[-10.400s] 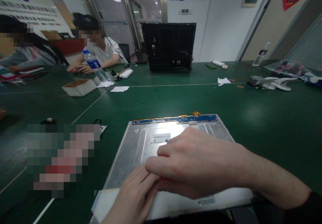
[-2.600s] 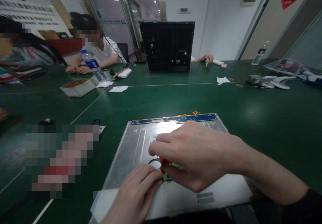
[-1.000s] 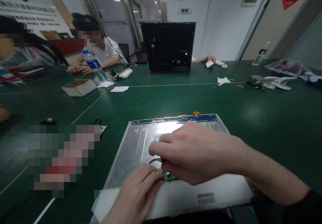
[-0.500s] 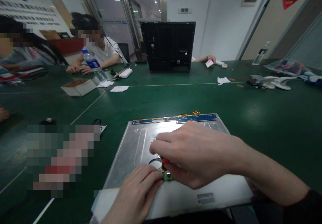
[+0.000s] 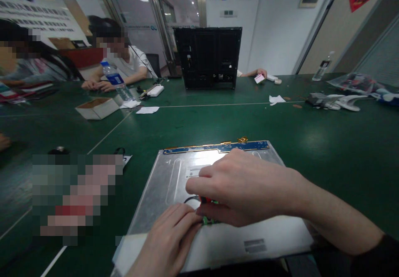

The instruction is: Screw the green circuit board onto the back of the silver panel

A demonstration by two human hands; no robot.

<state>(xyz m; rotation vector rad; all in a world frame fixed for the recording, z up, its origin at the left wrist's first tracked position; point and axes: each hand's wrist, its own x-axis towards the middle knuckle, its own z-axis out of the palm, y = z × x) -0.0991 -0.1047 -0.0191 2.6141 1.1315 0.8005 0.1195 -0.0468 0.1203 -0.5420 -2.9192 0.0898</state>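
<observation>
Flat in front of me lies a silver metal-backed display panel, with a narrow blue circuit strip along its far edge. My left hand rests over its near part, fingertips pressed together at the left end of a small green circuit board. Above that board my right hand is closed, thumb and fingers pinching a small red object. Its kind cannot be made out, since the fingers cover most of it. A dark cable curves beside the fingers.
A black monitor housing stands upright across the green table. An open box and a water bottle are at the far left. A blurred-out item lies left of the panel. Other people sit across the table.
My right thumb and fingers have shifted slightly, and the thumb now covers more of the green board's upper side. My left hand stays in place.
</observation>
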